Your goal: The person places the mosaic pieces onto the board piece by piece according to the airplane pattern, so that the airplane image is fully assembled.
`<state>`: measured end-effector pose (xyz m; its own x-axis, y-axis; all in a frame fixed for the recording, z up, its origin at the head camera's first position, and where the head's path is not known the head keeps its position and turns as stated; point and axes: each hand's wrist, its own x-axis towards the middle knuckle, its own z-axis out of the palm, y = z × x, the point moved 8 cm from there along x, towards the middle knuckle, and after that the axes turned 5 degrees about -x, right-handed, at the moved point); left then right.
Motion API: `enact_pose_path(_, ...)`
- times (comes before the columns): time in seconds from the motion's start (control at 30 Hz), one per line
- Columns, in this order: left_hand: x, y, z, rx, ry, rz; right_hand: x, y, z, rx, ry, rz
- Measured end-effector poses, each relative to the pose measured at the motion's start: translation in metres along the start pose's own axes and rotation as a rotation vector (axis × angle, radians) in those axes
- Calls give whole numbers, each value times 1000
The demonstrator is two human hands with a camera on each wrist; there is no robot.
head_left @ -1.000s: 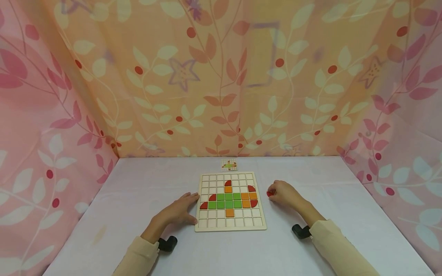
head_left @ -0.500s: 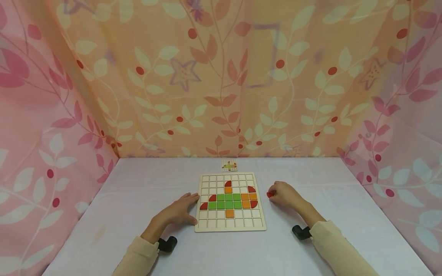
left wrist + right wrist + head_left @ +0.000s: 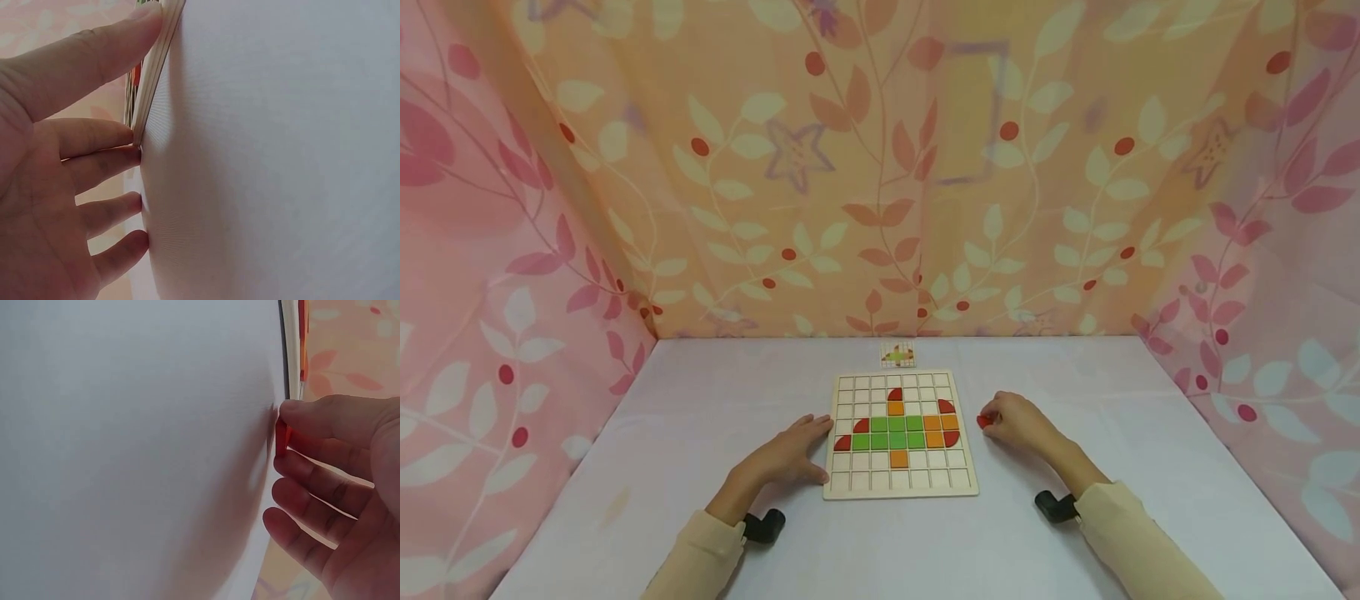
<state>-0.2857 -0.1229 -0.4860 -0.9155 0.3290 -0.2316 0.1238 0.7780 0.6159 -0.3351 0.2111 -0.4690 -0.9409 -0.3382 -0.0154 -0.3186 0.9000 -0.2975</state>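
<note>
A wooden grid board (image 3: 850,482) lies in the middle of the table, with green and orange square tiles and several red quarter-round tiles set in its cells. My left hand (image 3: 786,454) rests at the board's left edge, fingers spread; the left wrist view shows the thumb (image 3: 119,47) and index fingertip touching the board's side (image 3: 156,69). To the right of the board, my right hand (image 3: 1022,423) pinches a red tile (image 3: 282,439) between thumb and fingers, close over the cloth. Its outline is partly hidden by the fingers.
A small pattern card (image 3: 898,354) with a similar coloured figure lies just behind the board. White cloth (image 3: 895,550) covers the table. Patterned fabric (image 3: 880,167) hangs at the back and both sides. Black wrist devices (image 3: 765,526) are worn under both forearms.
Both hands keep their places, and the right one still pinches the red tile. The whole head view has shifted very slightly.
</note>
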Motion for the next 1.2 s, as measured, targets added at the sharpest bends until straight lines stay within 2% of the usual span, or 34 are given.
enact_pose_path(0.33,1,2,-1,13,-11,-1,-7,-11,-9,60,27,-8)
enact_pose_path(0.53,1,3,-3,18,1,13,-10,-31,-9,83,40,-53)
enact_pose_path(0.7,0,1,-1,-4,-4,-3,-16,-48,-3,85,43,-91)
enact_pose_path(0.87,0,-1,1,-15,-12,-24,-22,-63,4,124,15,-88)
enact_pose_path(1.2,0,0,1,6,0,-11,-28,-97,11,94,3,-241)
